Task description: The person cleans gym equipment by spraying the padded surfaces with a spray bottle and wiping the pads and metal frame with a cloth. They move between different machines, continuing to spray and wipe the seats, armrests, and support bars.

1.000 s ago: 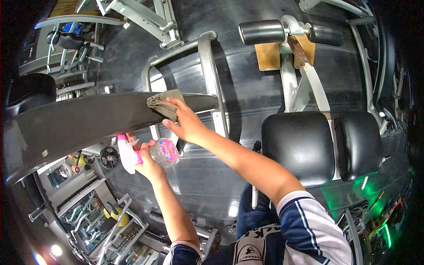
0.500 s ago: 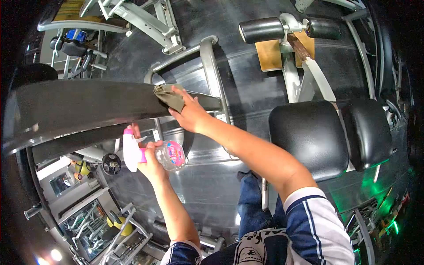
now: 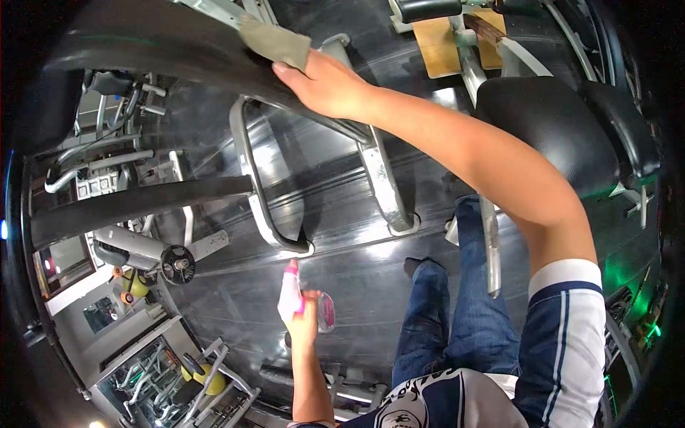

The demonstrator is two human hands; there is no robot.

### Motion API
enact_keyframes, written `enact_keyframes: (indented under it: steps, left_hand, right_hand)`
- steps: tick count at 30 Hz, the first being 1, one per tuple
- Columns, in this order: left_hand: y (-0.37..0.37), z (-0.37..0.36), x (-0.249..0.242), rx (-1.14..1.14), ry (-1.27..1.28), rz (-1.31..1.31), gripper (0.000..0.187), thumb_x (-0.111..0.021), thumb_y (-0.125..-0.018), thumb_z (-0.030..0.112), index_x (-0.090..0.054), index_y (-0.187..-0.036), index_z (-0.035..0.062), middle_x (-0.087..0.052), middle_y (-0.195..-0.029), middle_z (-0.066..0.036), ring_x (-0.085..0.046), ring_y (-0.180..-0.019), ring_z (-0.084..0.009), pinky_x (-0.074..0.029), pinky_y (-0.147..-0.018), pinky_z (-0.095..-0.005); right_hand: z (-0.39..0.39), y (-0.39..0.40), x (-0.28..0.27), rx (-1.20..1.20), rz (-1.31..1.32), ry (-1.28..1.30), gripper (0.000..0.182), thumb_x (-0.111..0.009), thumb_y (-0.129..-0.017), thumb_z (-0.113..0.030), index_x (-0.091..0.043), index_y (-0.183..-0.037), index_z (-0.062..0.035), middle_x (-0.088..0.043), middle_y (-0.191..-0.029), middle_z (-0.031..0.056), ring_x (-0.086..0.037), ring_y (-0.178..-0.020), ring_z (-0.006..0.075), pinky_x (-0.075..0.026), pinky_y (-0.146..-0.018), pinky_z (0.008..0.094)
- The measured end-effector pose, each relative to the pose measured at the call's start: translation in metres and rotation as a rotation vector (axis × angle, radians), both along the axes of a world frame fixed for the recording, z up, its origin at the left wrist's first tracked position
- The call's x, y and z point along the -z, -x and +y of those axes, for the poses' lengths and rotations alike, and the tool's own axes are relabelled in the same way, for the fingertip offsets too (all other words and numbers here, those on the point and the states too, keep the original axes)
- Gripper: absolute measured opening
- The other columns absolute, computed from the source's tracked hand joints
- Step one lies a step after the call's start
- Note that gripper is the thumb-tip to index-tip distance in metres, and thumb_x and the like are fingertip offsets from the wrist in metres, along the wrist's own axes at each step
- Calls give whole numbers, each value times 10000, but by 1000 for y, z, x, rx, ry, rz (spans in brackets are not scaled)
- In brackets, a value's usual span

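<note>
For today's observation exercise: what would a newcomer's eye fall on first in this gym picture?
The bare right hand at top centre, pressing a grey-green cloth onto a long dark padded bar. Below centre, the left hand grips a spray bottle with a pink and white head, above the dark floor.

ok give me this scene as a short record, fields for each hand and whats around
place: gym floor with weight machines
right hand: stretched forward, pressing a grey-green cloth on a long dark padded bar
left hand: held low, gripping a spray bottle with a white and pink trigger head, pointing away from the body
spray bottle body: clear with pink, contents not readable
nearby: black padded seat to the right; grey metal frame under the bar
clothing: blue jeans, navy and white shirt sleeve
</note>
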State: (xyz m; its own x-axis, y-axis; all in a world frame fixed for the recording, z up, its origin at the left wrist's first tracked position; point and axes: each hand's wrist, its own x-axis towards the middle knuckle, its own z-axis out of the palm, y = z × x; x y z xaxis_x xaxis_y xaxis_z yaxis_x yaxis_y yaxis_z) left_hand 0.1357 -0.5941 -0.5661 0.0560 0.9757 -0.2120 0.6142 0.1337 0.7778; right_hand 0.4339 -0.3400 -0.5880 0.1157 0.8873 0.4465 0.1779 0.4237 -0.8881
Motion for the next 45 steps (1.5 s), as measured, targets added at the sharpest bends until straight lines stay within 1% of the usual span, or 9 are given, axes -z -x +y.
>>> enact_keyframes:
  steps: [5, 6, 10, 11, 13, 22, 26, 27, 45]
  left_hand:
    - [28, -15, -7, 61, -17, 24, 718, -501, -758, -51, -438, -1470, 15, -627, -771, -27, -611, -662, -93, -535, -715, -265]
    - [27, -13, -11, 58, -28, 28, 700, -515, -761, -44, -452, -1457, 8, -653, -895, -59, -608, -660, -93, -533, -719, -266]
    - [30, -11, -15, 18, 20, -91, 635, -551, -773, -25, -498, -1406, -13, -620, -1300, -131, -612, -671, -88, -526, -732, -266]
    - [34, -11, -13, 33, 40, -98, 699, -620, -819, 84, -420, -1487, 32, -501, -693, 50, -580, -705, -99, -500, -770, -267]
    - [34, -7, -15, 51, 8, -96, 646, -601, -799, 37, -463, -1428, -15, -553, -1016, -45, -593, -691, -88, -509, -753, -264]
    - [18, 43, 4, 71, 6, -120, 616, -598, -816, 9, -452, -1410, -62, -544, -1412, -155, -625, -709, -95, -536, -767, -274]
    - [-8, 74, 21, 16, 81, -49, 619, -564, -832, 57, -459, -1439, -12, -674, -1104, -78, -618, -738, -94, -524, -725, -270]
    - [-6, 81, 31, 30, 147, -58, 563, -553, -823, 10, -487, -1378, -53, -487, -1476, -164, -627, -694, -109, -547, -742, -280]
    - [-60, 105, 73, 206, 225, 59, 329, -620, -800, 78, -669, -1123, 38, -739, -1006, -103, -721, -729, -199, -553, -687, -329]
  right_hand:
    - [10, 56, -134, 233, -27, -523, 483, -656, -885, -173, -584, -1349, -290, -474, -1399, 110, -485, -1257, 363, -423, -1046, 456]
    - [-29, 37, -174, 95, -159, -500, 606, -516, -948, -85, -368, -1527, -187, -39, -1643, 184, 47, -1503, 421, -139, -1158, 671]
    - [3, 46, -218, 224, -239, -543, 547, -497, -956, -81, -422, -1490, -173, -40, -1622, 243, -94, -1470, 497, -118, -1204, 597]
    - [12, 55, -215, 358, -258, -572, 531, -492, -946, -63, -467, -1460, -194, -79, -1620, 241, -160, -1457, 501, -195, -1191, 598]
    - [39, 62, -203, 436, -388, -505, 520, -479, -944, -52, -490, -1441, -201, -121, -1611, 243, -216, -1445, 482, -265, -1164, 580]
    - [12, 97, 55, 644, -250, -356, 578, -764, -617, -138, -707, -1097, -455, -360, -1524, 66, -338, -1369, 416, -377, -1073, 591]
    - [-38, 116, 213, 589, -30, 31, 615, -709, -745, -121, -585, -1344, -182, -373, -1518, 163, -294, -1404, 479, -307, -1130, 570]
    - [-46, 119, 247, 636, 62, 198, 535, -646, -837, -158, -543, -1358, -98, -416, -1476, 203, -340, -1375, 477, -315, -1128, 536]
    - [-41, 66, 388, 324, 604, 1263, 648, -455, -1008, -491, -515, -1331, 68, -563, -1319, 289, -538, -1251, 396, -413, -1017, 438]
